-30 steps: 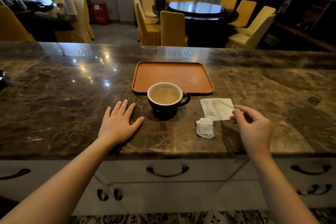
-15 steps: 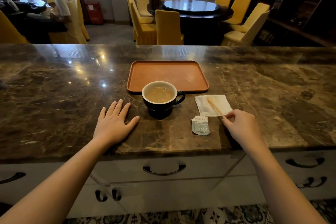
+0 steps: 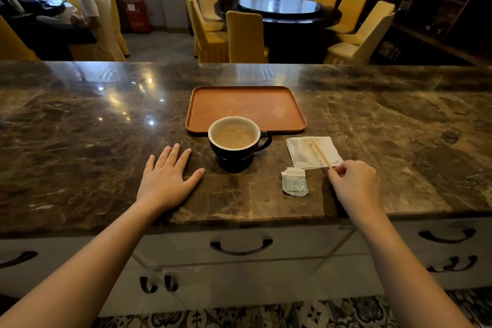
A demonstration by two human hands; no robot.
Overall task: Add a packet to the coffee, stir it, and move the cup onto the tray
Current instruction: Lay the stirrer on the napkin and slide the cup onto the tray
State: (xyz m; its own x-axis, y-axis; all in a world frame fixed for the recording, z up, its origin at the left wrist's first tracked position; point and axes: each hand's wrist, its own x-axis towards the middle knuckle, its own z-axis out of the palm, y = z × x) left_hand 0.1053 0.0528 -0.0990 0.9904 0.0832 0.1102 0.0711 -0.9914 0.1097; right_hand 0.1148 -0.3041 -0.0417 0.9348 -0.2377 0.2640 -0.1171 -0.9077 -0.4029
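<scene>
A black cup (image 3: 239, 153) with a white inside holds light brown coffee and stands on the marble counter, just in front of the orange tray (image 3: 282, 112); its handle points right. A torn, pale packet (image 3: 294, 182) lies right of the cup. Behind the packet is a white napkin (image 3: 300, 150) with a thin wooden stir stick (image 3: 320, 153) lying across it. My right hand (image 3: 356, 186) pinches the stick's near end at the napkin's front right corner. My left hand (image 3: 167, 178) rests flat on the counter, left of the cup, with its fingers spread.
The marble counter (image 3: 93, 141) runs wide to both sides, with drawers under its front edge. Beyond its far edge are yellow chairs (image 3: 246, 37), a round dark table (image 3: 279, 6) and a seated person (image 3: 85, 0) at the far left.
My right hand has come down from above the napkin to the counter, and the stir stick now lies across the napkin. My left hand and the cup have stayed put.
</scene>
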